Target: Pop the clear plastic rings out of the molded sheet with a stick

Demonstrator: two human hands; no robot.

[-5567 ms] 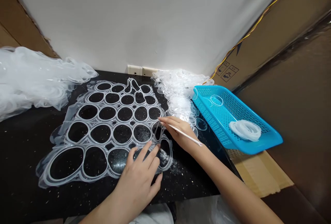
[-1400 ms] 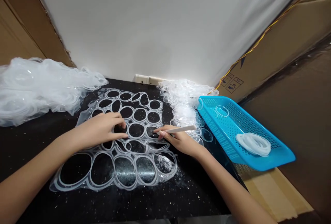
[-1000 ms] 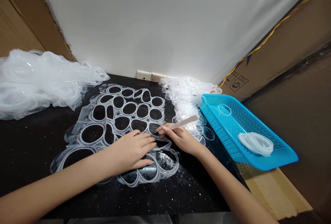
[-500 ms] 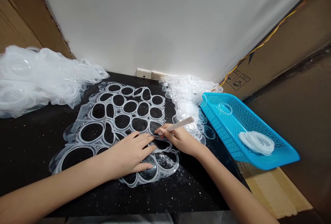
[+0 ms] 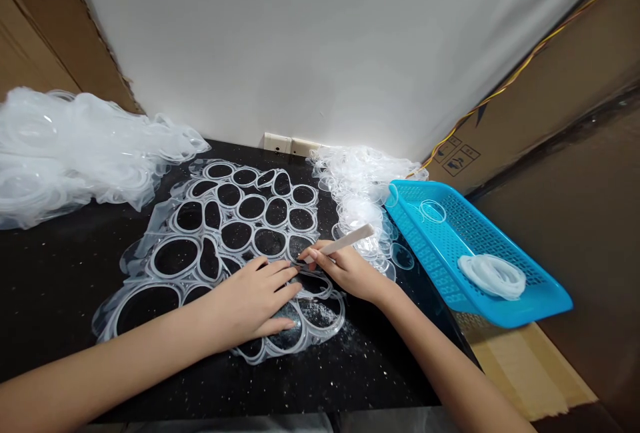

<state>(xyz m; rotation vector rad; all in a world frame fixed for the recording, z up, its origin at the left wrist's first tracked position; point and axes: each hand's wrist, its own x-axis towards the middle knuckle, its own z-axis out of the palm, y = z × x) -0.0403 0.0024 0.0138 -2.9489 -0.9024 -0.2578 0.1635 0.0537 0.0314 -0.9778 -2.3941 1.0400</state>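
Note:
A translucent rubbery sheet [image 5: 270, 220] full of round holes with raised rims lies flat on the black speckled tabletop [image 5: 370, 379]. My left hand [image 5: 260, 296] rests palm down on its near part, fingers spread. Pinched in my right hand [image 5: 350, 269] is a slim white pen-like tool [image 5: 353, 238], its handle slanting up to the right. The tool's lower end points at a ring rim just beyond my left fingertips; its tip is too small to make out. White powder [image 5: 323, 313] dusts the hole beside my left hand.
A blue perforated basket [image 5: 540, 299] at the right holds a bundle of white rings [image 5: 493, 276] and a single thin ring. Clear discs and scraps [image 5: 357, 199] are heaped beside it. More translucent sheets [image 5: 85, 146] pile up at the left. A white wall [image 5: 280, 46] stands behind.
The view has shifted very slightly. Both hands keep almost the same place and grip, with the tool barely moved.

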